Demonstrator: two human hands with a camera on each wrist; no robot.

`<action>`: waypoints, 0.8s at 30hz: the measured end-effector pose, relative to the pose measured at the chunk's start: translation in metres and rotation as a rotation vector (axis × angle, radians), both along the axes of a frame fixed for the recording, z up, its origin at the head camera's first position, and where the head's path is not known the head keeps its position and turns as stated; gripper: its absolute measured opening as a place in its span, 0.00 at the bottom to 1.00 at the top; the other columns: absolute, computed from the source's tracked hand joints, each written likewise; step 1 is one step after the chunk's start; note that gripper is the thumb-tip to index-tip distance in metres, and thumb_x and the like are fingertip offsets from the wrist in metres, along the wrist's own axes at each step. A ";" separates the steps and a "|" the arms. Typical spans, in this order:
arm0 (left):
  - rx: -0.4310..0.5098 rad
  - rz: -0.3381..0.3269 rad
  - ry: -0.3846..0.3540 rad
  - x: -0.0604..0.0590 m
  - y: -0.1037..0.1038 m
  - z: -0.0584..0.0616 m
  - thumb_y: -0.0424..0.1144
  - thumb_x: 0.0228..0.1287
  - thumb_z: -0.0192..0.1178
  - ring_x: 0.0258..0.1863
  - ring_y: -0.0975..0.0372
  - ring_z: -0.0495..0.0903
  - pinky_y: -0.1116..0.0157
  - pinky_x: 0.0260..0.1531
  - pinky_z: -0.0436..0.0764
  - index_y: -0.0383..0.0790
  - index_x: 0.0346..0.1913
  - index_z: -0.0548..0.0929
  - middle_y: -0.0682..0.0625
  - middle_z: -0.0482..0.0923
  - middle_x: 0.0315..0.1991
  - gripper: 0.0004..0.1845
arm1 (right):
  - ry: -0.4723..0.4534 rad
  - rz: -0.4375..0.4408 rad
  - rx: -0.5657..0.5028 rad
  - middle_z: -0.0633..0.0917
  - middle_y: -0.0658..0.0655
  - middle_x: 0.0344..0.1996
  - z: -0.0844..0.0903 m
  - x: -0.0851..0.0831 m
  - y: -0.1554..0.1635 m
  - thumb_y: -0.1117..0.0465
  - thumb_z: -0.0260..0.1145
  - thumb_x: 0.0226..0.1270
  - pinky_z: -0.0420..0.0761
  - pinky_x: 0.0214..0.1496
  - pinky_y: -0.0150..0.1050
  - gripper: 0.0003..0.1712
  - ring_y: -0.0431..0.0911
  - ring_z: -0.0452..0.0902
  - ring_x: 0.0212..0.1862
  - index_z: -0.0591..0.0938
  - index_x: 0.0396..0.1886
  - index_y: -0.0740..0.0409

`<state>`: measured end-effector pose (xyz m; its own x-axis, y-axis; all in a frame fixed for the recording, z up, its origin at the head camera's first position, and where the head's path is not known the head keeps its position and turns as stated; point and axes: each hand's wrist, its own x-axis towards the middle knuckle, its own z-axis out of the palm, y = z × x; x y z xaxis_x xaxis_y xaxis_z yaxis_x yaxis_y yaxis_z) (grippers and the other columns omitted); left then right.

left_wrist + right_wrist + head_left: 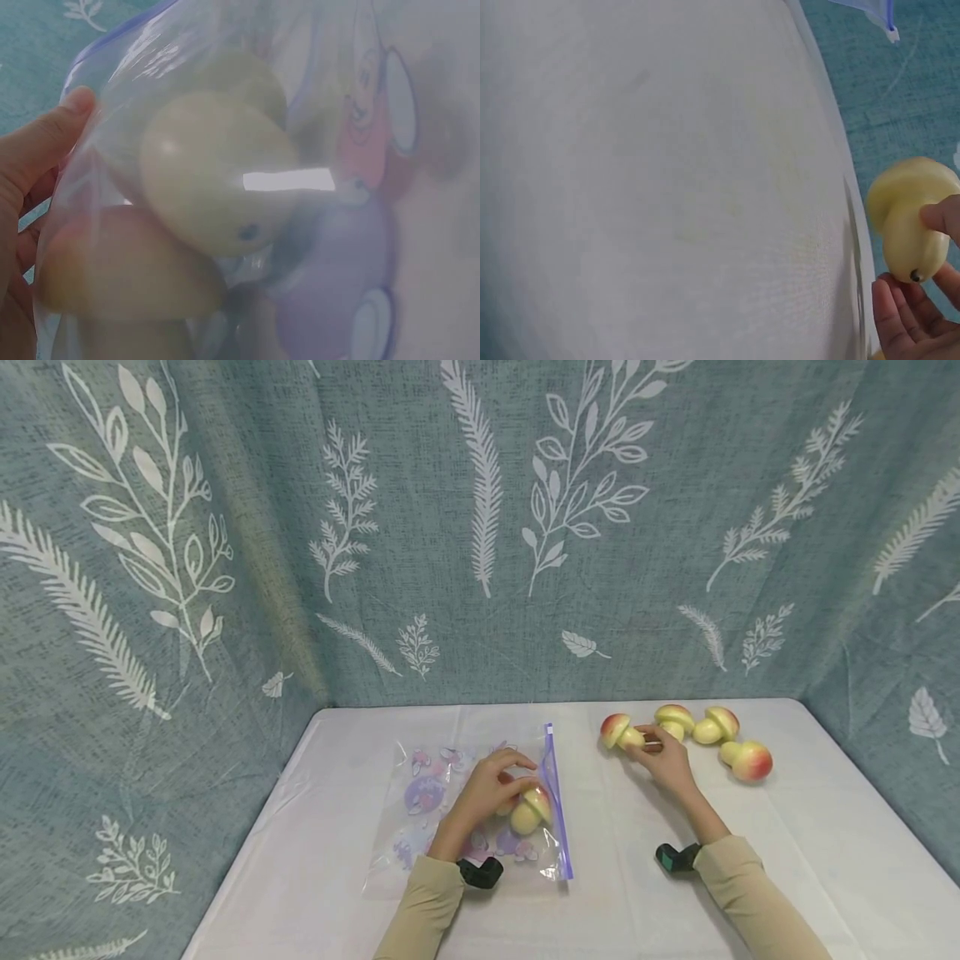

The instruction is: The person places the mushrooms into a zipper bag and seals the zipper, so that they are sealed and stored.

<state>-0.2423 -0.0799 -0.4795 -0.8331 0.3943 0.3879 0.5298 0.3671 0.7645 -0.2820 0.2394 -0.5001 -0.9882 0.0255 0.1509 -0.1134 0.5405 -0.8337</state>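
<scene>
My right hand [666, 762] pinches the stem of a toy mushroom [618, 731], pale yellow with a red-tinged cap, at the back of the table. In the right wrist view the thumb lies on this mushroom [915, 244], with fingers under it. A clear zip bag [390, 827] printed with purple and pink pictures lies flat, its purple zip edge facing right. Over it, my left hand [495, 785] holds the bag with thumb and bent fingers. Inside is a toy mushroom [528, 814], another partly hidden by the hand; the left wrist view shows them blurred through the plastic.
Near my right hand are three more toy mushrooms: one behind it [674, 720], one beside that [718, 726], and one lying nearer [748, 761]. A white cloth covers the table [300, 860]. Patterned blue-green curtain [465, 643] hangs behind and at both sides.
</scene>
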 end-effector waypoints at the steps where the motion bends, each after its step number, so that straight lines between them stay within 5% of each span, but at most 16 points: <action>1: 0.007 -0.001 -0.003 0.000 0.000 0.000 0.44 0.55 0.66 0.43 0.56 0.79 0.68 0.39 0.82 0.44 0.39 0.83 0.54 0.81 0.38 0.11 | -0.003 0.005 -0.012 0.77 0.69 0.50 0.001 0.001 -0.001 0.54 0.66 0.60 0.82 0.44 0.46 0.27 0.61 0.77 0.49 0.74 0.55 0.62; 12: 0.035 0.000 -0.025 0.003 -0.002 0.005 0.42 0.57 0.64 0.46 0.57 0.78 0.70 0.38 0.83 0.43 0.39 0.83 0.52 0.80 0.40 0.09 | -0.015 0.015 -0.051 0.77 0.67 0.51 0.003 0.010 -0.005 0.53 0.66 0.61 0.82 0.45 0.43 0.28 0.60 0.76 0.51 0.73 0.57 0.61; 19: 0.060 0.011 -0.071 0.005 -0.002 0.007 0.43 0.56 0.65 0.60 0.47 0.69 0.68 0.41 0.83 0.43 0.39 0.84 0.50 0.81 0.42 0.10 | -0.048 0.021 -0.058 0.75 0.68 0.53 0.006 0.014 -0.005 0.54 0.65 0.62 0.82 0.44 0.40 0.28 0.61 0.75 0.53 0.72 0.59 0.62; 24: 0.061 0.020 -0.070 0.005 -0.002 0.008 0.40 0.55 0.66 0.53 0.54 0.76 0.65 0.40 0.84 0.41 0.40 0.83 0.49 0.81 0.42 0.10 | -0.071 0.037 -0.070 0.75 0.67 0.54 0.007 0.017 -0.006 0.52 0.65 0.61 0.82 0.45 0.42 0.29 0.60 0.74 0.53 0.71 0.59 0.60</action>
